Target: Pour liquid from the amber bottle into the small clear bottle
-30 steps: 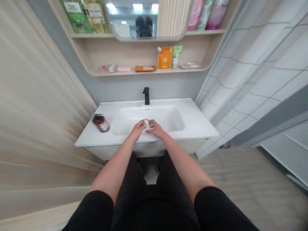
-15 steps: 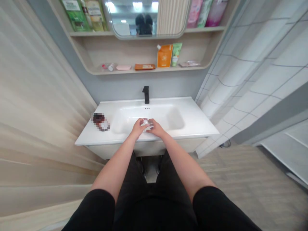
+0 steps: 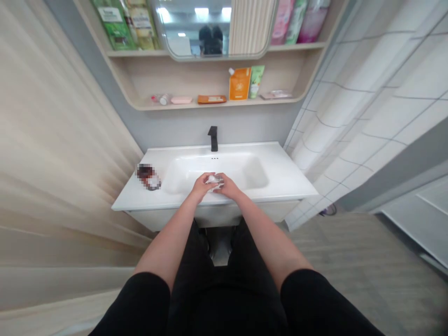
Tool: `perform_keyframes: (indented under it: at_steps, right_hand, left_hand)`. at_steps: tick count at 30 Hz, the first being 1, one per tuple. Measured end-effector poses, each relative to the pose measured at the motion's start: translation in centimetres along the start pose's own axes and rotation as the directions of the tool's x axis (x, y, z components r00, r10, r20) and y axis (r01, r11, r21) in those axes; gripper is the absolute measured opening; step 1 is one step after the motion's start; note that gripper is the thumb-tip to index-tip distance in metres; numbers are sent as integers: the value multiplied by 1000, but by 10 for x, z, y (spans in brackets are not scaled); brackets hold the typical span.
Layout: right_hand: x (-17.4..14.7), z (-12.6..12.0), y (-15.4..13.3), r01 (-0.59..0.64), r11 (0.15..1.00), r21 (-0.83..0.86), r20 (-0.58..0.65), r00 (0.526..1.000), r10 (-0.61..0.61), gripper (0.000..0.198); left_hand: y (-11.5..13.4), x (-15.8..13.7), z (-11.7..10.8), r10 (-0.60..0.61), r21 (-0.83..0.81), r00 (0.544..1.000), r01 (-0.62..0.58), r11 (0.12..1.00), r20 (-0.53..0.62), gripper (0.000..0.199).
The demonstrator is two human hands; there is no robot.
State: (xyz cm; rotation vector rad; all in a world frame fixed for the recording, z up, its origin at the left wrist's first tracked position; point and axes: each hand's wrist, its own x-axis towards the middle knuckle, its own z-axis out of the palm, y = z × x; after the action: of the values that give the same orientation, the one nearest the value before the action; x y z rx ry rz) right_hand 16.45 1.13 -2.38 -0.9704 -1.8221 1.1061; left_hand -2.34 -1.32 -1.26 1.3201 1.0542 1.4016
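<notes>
Over the front part of the white sink [image 3: 259,175], my left hand [image 3: 202,186] and my right hand [image 3: 228,186] are close together. Between them is a small clear-and-white object [image 3: 214,179], perhaps plastic, too small and partly covered for me to name its kind. The fingers of both hands curl around it, left hand on its left side and right hand on its right. A black faucet [image 3: 213,139] stands behind the sink, apart from both hands.
A blurred-out dark red and white item [image 3: 149,177] lies on the counter's left side. Above, a shelf [image 3: 178,106] holds an orange pouch [image 3: 240,84], a green tube [image 3: 256,81] and small packs. A mirror [image 3: 196,39] hangs between bottles. A curtain [image 3: 70,140] hangs at left.
The view has shifted slightly, so the shelf sits a little lower in the picture. Both hands stay around the small object, with barely any change in their hold.
</notes>
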Motion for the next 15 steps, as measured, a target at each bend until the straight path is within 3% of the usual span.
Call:
perform_keyframes:
  at_steps: [15]
  right_hand:
    - [2, 2, 1, -22, 1000, -6, -39, 999, 21, 68]
  left_hand:
    - [4, -2, 1, -16, -66, 1000, 16, 998, -1, 59]
